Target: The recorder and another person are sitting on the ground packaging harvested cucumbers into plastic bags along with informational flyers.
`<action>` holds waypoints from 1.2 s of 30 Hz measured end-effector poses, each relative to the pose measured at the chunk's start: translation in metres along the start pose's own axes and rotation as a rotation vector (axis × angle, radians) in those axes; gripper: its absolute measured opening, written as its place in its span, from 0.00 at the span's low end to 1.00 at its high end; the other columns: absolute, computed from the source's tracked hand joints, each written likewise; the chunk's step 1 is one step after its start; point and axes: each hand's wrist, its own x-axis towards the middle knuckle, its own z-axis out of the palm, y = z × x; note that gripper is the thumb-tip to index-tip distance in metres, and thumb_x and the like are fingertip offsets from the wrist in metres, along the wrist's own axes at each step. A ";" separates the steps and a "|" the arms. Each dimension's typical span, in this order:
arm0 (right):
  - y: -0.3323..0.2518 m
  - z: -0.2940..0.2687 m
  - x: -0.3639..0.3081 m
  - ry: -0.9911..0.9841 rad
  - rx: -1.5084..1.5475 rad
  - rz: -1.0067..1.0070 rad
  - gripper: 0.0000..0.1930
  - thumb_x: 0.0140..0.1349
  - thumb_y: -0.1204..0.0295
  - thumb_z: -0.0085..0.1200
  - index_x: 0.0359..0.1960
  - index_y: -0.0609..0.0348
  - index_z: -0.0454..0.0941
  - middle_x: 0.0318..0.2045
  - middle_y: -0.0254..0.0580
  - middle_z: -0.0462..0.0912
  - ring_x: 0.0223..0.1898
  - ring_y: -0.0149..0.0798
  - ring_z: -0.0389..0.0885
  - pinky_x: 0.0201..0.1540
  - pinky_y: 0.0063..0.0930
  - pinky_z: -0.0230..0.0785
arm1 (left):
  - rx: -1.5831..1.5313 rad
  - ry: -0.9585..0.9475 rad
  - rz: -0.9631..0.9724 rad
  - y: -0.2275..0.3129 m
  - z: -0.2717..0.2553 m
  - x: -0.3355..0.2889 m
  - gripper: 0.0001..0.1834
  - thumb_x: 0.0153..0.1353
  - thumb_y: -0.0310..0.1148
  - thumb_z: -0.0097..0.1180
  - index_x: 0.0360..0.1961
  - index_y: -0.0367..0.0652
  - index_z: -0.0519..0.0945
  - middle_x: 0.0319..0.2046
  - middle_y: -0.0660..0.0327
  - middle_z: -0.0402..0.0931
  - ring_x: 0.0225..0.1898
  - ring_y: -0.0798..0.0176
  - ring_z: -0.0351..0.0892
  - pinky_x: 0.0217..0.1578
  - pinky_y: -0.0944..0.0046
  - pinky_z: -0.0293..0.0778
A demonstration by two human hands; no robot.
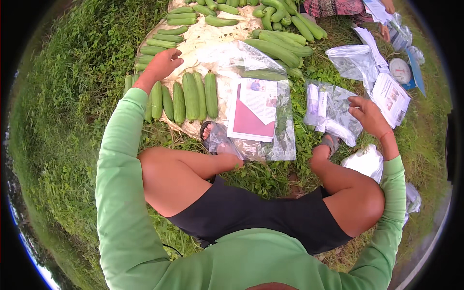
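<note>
My left hand (165, 64) hovers above the left side of a pale sheet (195, 53), fingers apart and nothing in them. Just below it, several long green gourds (191, 96) lie side by side in a row. My right hand (371, 117) is also open, its fingers over the edge of clear plastic bags (333, 104) that lie on the grass. Between the hands, printed paper sheets (251, 108) rest on a large clear plastic bag (285, 140) spread in front of me. Part of one gourd shows through the plastic at its upper edge.
More gourds (278, 50) are piled at the far side. To the right are a crumpled clear bag (355, 60), folded newspapers (390, 99) and a round dial scale (399, 71). A person's patterned clothing (333, 8) shows at the top right. A white bag (365, 162) sits by my right knee.
</note>
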 end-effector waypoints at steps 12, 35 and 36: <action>-0.236 0.021 -0.055 -0.205 0.051 -0.336 0.22 0.66 0.72 0.64 0.61 0.63 0.80 0.49 0.56 0.86 0.51 0.62 0.84 0.53 0.49 0.78 | -0.034 -0.074 -0.420 -0.205 0.146 -0.123 0.26 0.65 0.44 0.67 0.59 0.37 0.83 0.52 0.44 0.87 0.54 0.44 0.86 0.58 0.50 0.80; -0.212 0.077 -0.003 -0.202 -0.181 -0.226 0.20 0.67 0.70 0.63 0.59 0.60 0.80 0.45 0.57 0.86 0.47 0.63 0.85 0.49 0.52 0.78 | -0.261 0.071 -0.536 -0.160 0.239 -0.103 0.36 0.56 0.43 0.75 0.59 0.30 0.77 0.51 0.35 0.85 0.56 0.36 0.84 0.58 0.46 0.78; -0.211 0.078 -0.008 -0.206 -0.195 -0.209 0.20 0.67 0.70 0.63 0.59 0.60 0.80 0.45 0.57 0.86 0.46 0.63 0.85 0.49 0.52 0.78 | -0.327 0.066 -0.581 -0.150 0.240 -0.099 0.37 0.58 0.41 0.75 0.61 0.29 0.74 0.53 0.33 0.83 0.57 0.35 0.83 0.60 0.47 0.77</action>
